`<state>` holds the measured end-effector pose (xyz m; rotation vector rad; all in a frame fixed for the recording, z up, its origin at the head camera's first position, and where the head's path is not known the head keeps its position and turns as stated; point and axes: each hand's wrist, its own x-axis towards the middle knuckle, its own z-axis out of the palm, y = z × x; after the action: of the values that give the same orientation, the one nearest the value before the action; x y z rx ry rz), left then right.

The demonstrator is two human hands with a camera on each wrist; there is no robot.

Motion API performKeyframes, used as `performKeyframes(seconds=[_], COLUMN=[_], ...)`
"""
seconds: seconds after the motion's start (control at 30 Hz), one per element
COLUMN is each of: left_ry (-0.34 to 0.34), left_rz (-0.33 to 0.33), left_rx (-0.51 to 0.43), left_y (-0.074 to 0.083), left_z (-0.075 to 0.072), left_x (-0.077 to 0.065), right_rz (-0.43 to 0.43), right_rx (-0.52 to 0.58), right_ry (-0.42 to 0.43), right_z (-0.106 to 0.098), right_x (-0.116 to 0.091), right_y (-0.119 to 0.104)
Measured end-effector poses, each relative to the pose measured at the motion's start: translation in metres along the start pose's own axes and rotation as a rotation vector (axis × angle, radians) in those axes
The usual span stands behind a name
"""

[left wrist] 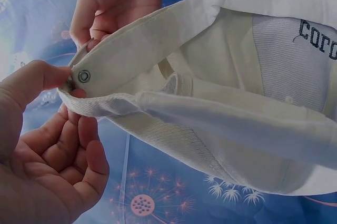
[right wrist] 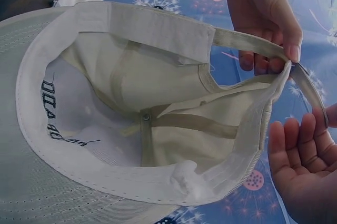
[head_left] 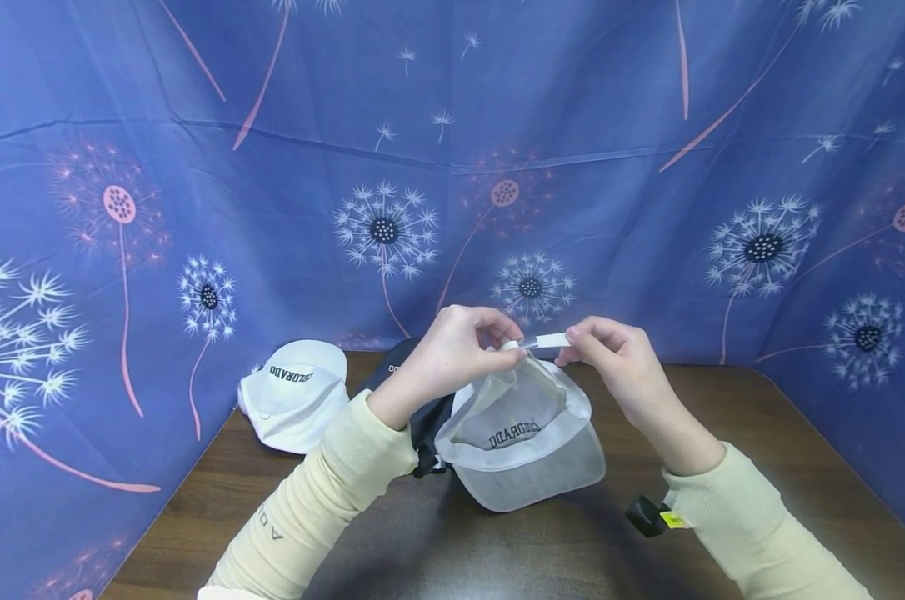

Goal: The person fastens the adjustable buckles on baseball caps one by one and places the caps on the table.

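Observation:
A cream baseball cap (head_left: 508,479) hangs between the hands, its inside and the reversed COLORADO stitching facing up in the head view. My left hand (head_left: 463,350) pinches the back strap where it meets a small metal clasp (head_left: 527,342). My right hand (head_left: 617,358) pinches the strap's free end (head_left: 552,340), which stretches to the right from the clasp. Close up in the left wrist view, a round metal snap (left wrist: 84,76) shows beside the left thumb. In the right wrist view the strap (right wrist: 311,88) runs from the left fingertips to the right fingers.
A white COLORADO cap (head_left: 295,396) rests at the left of the brown wooden table (head_left: 760,467). A dark cap (head_left: 432,425) lies partly hidden behind the left forearm and held cap. Blue dandelion-print cloth (head_left: 632,208) surrounds the table. A black device (head_left: 646,517) sits at the right cuff.

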<state>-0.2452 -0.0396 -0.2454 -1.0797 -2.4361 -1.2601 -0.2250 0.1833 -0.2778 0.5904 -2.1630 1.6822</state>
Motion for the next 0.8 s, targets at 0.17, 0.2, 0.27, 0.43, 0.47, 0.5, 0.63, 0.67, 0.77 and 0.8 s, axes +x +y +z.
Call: performKeyframes(seconds=[0.17, 0.2, 0.27, 0.43, 0.47, 0.5, 0.63, 0.67, 0.77, 0.8], left_ry=[0.017, 0.021, 0.031, 0.046, 0.048, 0.050, 0.052, 0.052, 0.051, 0.052], left_rz=[0.026, 0.032, 0.043, 0.060, 0.062, 0.063, 0.070, 0.072, 0.074, 0.075], left_rx=[0.011, 0.014, 0.020, 0.034, 0.039, 0.045, 0.053, 0.054, 0.048, 0.046], left_y=[-0.004, -0.005, -0.007, -0.011, -0.012, -0.013, -0.015, -0.015, -0.017, -0.017], left_z=[0.004, 0.004, 0.006, 0.009, 0.009, 0.009, 0.010, 0.011, 0.012, 0.012], left_x=[-0.001, -0.001, -0.001, -0.001, -0.001, -0.001, -0.001, -0.001, -0.001, -0.001], right_rz=[0.012, 0.014, 0.018, 0.028, 0.030, 0.034, 0.053, 0.056, 0.071, 0.076], right_rx=[0.022, 0.024, 0.029, 0.077, 0.095, 0.116, 0.179, 0.184, 0.191, 0.191], right_ry=[0.021, 0.025, 0.033, 0.051, 0.054, 0.056, 0.064, 0.067, 0.073, 0.072], right_z=[-0.001, -0.001, -0.002, -0.003, -0.003, -0.003, -0.002, -0.002, -0.002, -0.003], right_x=[-0.001, -0.002, -0.002, -0.003, -0.003, -0.004, -0.005, -0.005, -0.006, -0.007], right_y=[0.001, 0.002, 0.002, 0.003, 0.004, 0.004, 0.005, 0.006, 0.009, 0.010])
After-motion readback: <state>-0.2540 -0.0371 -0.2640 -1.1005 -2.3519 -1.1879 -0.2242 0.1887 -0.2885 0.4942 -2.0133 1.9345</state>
